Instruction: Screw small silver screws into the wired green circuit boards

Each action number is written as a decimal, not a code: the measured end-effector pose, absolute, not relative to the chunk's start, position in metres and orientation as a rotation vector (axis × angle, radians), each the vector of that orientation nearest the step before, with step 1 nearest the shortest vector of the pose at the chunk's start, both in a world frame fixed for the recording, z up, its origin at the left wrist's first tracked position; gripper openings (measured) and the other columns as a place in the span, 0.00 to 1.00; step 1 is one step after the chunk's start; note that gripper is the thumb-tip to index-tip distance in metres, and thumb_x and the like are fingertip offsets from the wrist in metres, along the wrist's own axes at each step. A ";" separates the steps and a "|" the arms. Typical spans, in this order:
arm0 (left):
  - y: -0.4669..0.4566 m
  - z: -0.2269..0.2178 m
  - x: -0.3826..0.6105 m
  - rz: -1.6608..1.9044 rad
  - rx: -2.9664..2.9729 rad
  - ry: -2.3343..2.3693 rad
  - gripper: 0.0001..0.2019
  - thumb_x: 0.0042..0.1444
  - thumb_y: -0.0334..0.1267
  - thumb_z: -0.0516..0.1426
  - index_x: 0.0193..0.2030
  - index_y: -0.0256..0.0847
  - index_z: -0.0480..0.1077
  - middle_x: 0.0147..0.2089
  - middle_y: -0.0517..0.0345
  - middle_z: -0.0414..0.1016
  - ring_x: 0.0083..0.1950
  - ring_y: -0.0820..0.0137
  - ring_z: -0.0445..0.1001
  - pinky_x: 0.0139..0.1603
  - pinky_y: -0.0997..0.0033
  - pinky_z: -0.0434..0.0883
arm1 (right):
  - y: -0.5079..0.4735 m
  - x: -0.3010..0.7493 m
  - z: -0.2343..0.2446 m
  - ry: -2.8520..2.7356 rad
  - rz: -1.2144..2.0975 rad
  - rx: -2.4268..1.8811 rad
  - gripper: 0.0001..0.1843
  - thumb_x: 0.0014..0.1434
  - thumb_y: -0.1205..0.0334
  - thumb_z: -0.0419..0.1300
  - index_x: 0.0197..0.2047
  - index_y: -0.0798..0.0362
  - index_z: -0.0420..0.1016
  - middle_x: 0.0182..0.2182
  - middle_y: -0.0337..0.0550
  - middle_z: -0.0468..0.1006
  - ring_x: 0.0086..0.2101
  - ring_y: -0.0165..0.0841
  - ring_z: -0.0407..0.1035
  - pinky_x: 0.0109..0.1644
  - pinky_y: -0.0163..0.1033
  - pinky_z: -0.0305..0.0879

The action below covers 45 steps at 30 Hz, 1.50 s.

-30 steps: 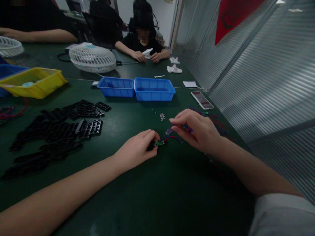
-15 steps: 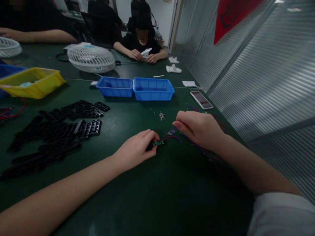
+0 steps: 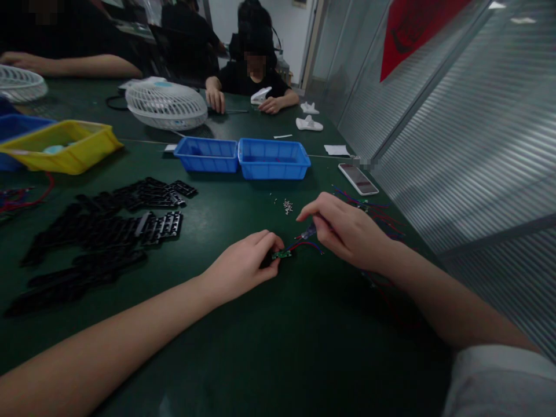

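Pinched between the thumb and fingers of my left hand is a small green circuit board. Red and blue wires curve off its right end. My right hand is just to the right, its index finger stretched out to the left and the other fingers curled. At its thumb is a small translucent piece with a thin tip toward the board; its kind is unclear and its right end is hidden by the hand. A pile of small screws lies beyond the hands.
Black plastic strips cover the left. Two blue bins, one here, a yellow bin and a white fan stand farther back. A phone and loose wired boards lie at the right. A person sits opposite.
My right index finger has lifted and straightened away from the thumb. My left hand keeps the board in place. The person opposite has moved one hand away from a white part.
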<state>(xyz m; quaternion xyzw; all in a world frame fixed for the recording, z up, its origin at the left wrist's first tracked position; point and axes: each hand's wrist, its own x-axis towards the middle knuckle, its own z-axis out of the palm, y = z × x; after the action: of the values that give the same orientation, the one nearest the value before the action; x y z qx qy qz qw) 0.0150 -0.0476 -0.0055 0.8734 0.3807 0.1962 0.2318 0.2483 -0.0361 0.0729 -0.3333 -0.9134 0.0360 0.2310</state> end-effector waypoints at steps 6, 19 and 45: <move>-0.048 -0.001 0.016 0.505 2.403 1.044 0.09 0.60 0.34 0.54 0.47 0.42 0.66 0.44 0.56 0.70 0.41 0.68 0.71 0.38 0.69 0.70 | -0.038 0.251 0.066 -2.367 0.028 -0.747 0.08 0.62 0.60 0.61 0.42 0.53 0.68 0.34 0.41 0.75 0.34 0.29 0.71 0.36 0.33 0.66; -0.048 -0.005 0.014 0.527 2.400 1.030 0.08 0.60 0.35 0.54 0.46 0.43 0.65 0.44 0.57 0.70 0.41 0.68 0.71 0.38 0.69 0.69 | -0.046 0.247 0.083 -2.411 0.069 -0.943 0.09 0.67 0.56 0.54 0.42 0.53 0.70 0.36 0.43 0.76 0.34 0.30 0.70 0.35 0.34 0.63; -0.053 -0.011 0.011 0.673 3.007 0.982 0.07 0.65 0.38 0.54 0.43 0.40 0.71 0.49 0.55 0.77 0.49 0.61 0.69 0.45 0.60 0.67 | -0.041 0.244 0.074 -2.417 0.307 -1.305 0.16 0.69 0.52 0.47 0.42 0.52 0.71 0.29 0.37 0.74 0.27 0.27 0.66 0.32 0.33 0.52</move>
<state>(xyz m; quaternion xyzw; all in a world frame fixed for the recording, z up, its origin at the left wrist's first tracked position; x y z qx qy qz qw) 0.0113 -0.0531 -0.0113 0.9287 0.3034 0.2079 -0.0463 0.2435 -0.0413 0.0741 -0.4637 -0.8589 0.1091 0.1879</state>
